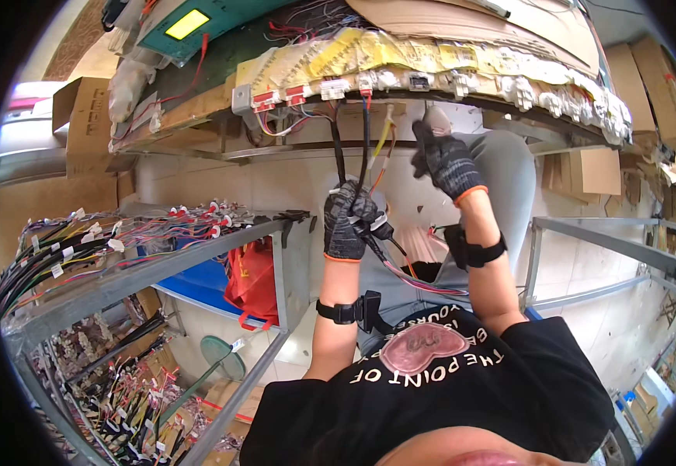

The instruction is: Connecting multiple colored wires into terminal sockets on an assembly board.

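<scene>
My left hand [345, 220], in a dark grey knit glove with an orange cuff, is closed around a wire harness [337, 147]. Two black-sleeved branches rise from it to white and red connectors [332, 88] along the bench edge. Below the hand, loose coloured wires [423, 287] trail across my lap. A yellow and orange wire branch [384, 144] hangs between my hands. My right hand [448, 161], gloved alike, is raised to the right of the harness, its fingers apart and nothing visible in them.
A row of white sockets [520, 89] lines the taped bench edge. At the back left sits a green box with a lit display [186, 25]. Bundled harnesses [81, 245] lie on a metal rack at left, near a red bag [251, 279]. Cardboard boxes [586, 172] stand at right.
</scene>
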Available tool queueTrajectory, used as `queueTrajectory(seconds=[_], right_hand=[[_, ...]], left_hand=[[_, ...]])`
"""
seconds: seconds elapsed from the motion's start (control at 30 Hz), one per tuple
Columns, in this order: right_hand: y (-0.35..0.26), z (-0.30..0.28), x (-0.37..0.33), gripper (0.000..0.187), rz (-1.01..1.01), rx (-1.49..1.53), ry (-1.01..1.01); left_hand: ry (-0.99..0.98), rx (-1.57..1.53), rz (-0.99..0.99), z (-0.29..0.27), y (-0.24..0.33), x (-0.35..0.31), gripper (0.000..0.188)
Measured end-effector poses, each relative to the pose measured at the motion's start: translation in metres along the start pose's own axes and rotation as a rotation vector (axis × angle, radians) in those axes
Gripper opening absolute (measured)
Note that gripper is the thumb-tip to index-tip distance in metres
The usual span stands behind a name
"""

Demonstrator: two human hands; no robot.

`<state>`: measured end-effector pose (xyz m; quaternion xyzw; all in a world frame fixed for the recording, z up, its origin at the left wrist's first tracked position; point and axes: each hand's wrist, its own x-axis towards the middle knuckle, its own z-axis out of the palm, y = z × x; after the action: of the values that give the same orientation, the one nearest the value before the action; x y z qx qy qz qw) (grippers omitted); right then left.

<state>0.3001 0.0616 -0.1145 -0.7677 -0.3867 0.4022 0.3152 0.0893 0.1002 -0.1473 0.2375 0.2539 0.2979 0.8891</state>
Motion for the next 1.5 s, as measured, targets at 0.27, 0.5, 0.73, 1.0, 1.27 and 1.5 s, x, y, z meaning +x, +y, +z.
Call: queueTrajectory(seconds=[0.27,0.5,0.73,1.0,1.27,1.5], right_hand=[[0.029,0.03,0.017,0.029,-0.074,0.75,0.017],[-0.034,0.01,-0.025,0.02,-0.179,0.852,0.327],[-0.05,0.002,-0.014,0.017,-0.251,0.692,0.56],[-0.05,0.008,-0.011,0.016,-0.291,0.625,0.609],[-0.053,0.013,-0.006,0.024,-0.326,0.635,0.734],[-0.049,-0.035,-0.037,0.039,-0.2,0.222,0.615]], left_hand=[[-0.14,-0.155,-0.004,-0.005,-0.007,0.005,0.04],[0.067,-0.009,0.028,-0.016,-0.014,0.017,0.035],[0.209,0.087,0.04,-0.019,-0.019,0.02,0.033],[0.181,0.12,0.033,-0.016,-0.026,0.017,0.031],[0.533,0.7,0.448,0.002,-0.033,-0.007,0.036],[-0.374,1.79,0.841,0.083,-0.06,-0.056,0.029]])
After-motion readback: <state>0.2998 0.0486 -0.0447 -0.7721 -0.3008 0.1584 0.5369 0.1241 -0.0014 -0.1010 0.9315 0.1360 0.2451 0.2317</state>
